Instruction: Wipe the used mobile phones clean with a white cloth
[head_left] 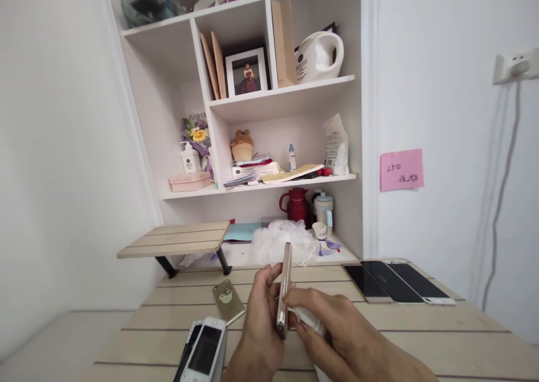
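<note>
My left hand (261, 328) is closed around a gold-edged smartphone (285, 292), which stands nearly edge-on to me. The fingers of my right hand (347, 331) are bent against the phone's right side, the index fingertip on its edge. Under that hand shows a white object (310, 319), mostly hidden, whose kind I cannot make out. Left of my hands lies a gold phone (228, 302) with a round sticker. Nearer me, a white phone (205, 348) lies on top of other phones.
Several dark-screened phones (400, 281) lie side by side on the right of the slatted wooden table (404, 345). A small raised stand (177, 239) occupies the back left. Crumpled clear plastic (284, 242) and a red jug (297, 207) sit behind, below the shelves (261, 187).
</note>
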`<state>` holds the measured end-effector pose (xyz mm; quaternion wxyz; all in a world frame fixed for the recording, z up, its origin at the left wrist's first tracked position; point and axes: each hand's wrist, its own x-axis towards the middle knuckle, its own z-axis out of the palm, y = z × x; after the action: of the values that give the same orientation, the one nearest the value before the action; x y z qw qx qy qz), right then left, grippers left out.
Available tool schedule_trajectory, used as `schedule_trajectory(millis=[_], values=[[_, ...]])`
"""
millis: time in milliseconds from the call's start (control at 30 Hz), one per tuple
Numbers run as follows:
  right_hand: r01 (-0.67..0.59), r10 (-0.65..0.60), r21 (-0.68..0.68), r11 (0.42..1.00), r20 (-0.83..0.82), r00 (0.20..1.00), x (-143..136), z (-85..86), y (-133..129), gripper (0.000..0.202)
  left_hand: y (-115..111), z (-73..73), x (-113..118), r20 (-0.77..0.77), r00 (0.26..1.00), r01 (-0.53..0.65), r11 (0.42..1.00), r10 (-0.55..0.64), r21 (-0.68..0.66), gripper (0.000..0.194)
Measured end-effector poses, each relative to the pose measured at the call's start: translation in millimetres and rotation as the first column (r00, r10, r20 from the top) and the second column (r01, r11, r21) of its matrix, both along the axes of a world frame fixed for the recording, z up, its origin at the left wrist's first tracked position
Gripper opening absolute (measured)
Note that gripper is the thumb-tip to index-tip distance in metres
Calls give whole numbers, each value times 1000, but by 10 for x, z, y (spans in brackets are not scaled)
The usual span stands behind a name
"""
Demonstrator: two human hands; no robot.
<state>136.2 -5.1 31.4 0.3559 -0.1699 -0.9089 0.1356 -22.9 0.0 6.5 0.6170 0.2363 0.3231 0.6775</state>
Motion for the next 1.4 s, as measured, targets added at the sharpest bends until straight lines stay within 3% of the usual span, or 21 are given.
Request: schedule_trajectory(millis=[100, 200, 433, 733, 867, 1000, 1100, 1233, 1400], values=[[-7, 6, 23, 1000, 26, 1000, -23, -4, -21, 43, -5, 7, -5, -2, 998, -69, 995, 69, -72, 45], [53, -53, 40, 998, -3, 999, -38, -38, -20, 40, -20, 26, -5, 99, 992, -70, 994, 78, -88, 45], [131, -118, 164, 978, -88, 989, -36, -122, -5, 47, 1, 25, -48, 276, 961, -28, 999, 32, -18, 38], [89, -80, 82, 993, -103, 991, -78, -88, -39, 48, 6, 51, -81, 294, 955, -37, 999, 35, 2, 36], [118, -106, 89, 989, -124, 987, -40, -53, 2, 41, -47, 114, -112, 273, 961, 31, 999, -36, 21, 42], [161, -145, 84, 983, -174, 974, 37, -109, 105, 44, -74, 154, -121, 243, 966, 83, 996, -85, 19, 33], [195, -180, 52, 979, -210, 961, 78, -169, 201, 47, -82, 177, -102, 207, 960, 191, 982, -189, 8, 32], [230, -229, -27, 973, -257, 939, 94, -177, 314, 35, -123, 243, -82, 166, 936, 327, 941, -310, -87, 44], [285, -290, -67, 956, -352, 890, 99, -132, 385, 29, -158, 254, -122, 108, 926, 375, 913, -361, -161, 50]])
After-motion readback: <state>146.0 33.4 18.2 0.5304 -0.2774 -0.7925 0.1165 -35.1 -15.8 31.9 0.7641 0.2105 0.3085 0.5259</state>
